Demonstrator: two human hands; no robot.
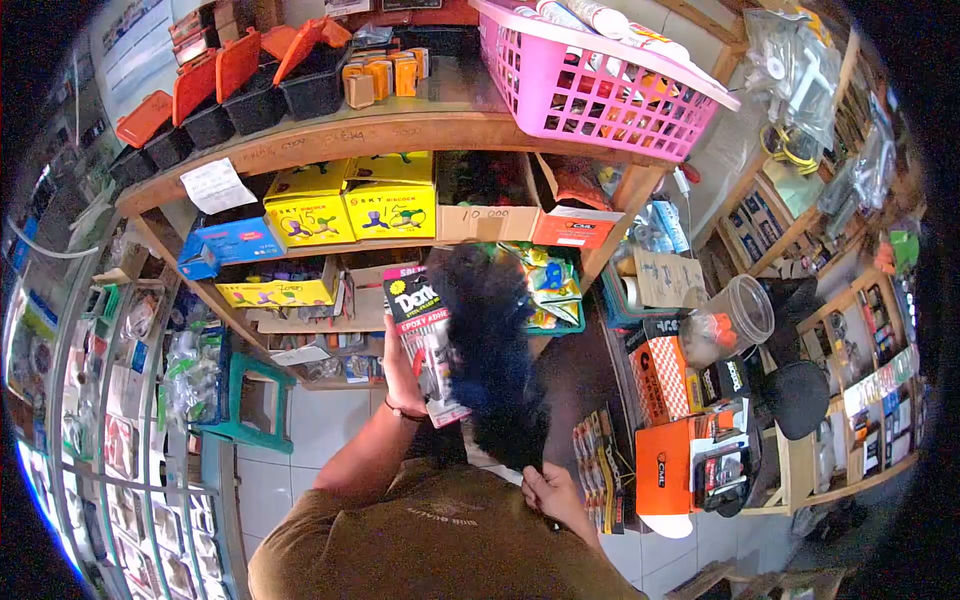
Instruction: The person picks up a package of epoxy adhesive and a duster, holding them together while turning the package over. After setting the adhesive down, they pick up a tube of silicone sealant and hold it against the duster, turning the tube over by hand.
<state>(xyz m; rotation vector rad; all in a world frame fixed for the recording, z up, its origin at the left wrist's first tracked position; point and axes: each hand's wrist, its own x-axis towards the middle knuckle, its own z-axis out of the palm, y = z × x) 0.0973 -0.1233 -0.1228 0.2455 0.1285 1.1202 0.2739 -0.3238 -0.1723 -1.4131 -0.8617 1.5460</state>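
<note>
A wooden shelf unit (440,132), grainy along its front edge, bears square cardboard boxes (390,207); smooth floor tiles (325,425) show open room below, at left. The black, fluffy duster (490,350) narrows to an end closed in the right hand (550,493). Its blurred side seems to touch the flat, glossy epoxy pack (428,355), clasped nearly upright by the left hand (398,372).

Left forearm (365,447): bare, slanting upward | Left grip (398,378): raised ahead of torso (425,540), clasping, fingers partly hidden | Right grip (549,492): lower, fingers curled inward, fist-like | Right forearm (583,522): bare, slanting inward
</note>
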